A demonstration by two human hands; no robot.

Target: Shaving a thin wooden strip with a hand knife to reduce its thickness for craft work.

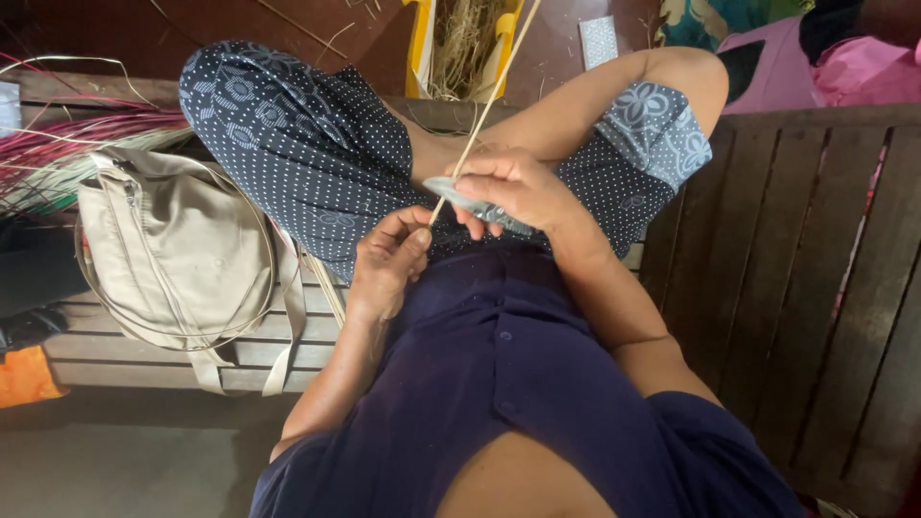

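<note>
Far left: a bundle of pink and green dyed straw (pixel 67 144) laid flat along the wooden bench (pixel 787 278), ends pointing inward, seemingly kept within arm's reach. Just beside it, a beige shoulder bag (pixel 173 254), slumped on the slats with its straps trailing off the front edge, set aside and touched by neither hand. Next, a raised knee in dark dotted cloth (pixel 288 134), drawn up close to the body, likely as a prop for the forearms. At centre, the left hand (pixel 389 259), fingers curled shut and thumb pressed down on the lower end of a thin pale reed strip (pixel 480 120), pinned so that the strip stays taut. Rising from that pinch, the strip slanting up and to the right, past the fingers of the other hand and on toward the top edge of the view. Just right of it, the right hand (pixel 513 187), closed around a small grey knife-like blade (pixel 470 201), its flat held against the strip, apparently for scraping or splitting; exact edge contact too small to tell. Hands close together but not touching, each clamped on its own thing. Above, on the floor, a yellow sack of loose dry fibre (pixel 465 48). Far right, bare dark slats of the bench and pink cloth (pixel 844 67) beyond.
</note>
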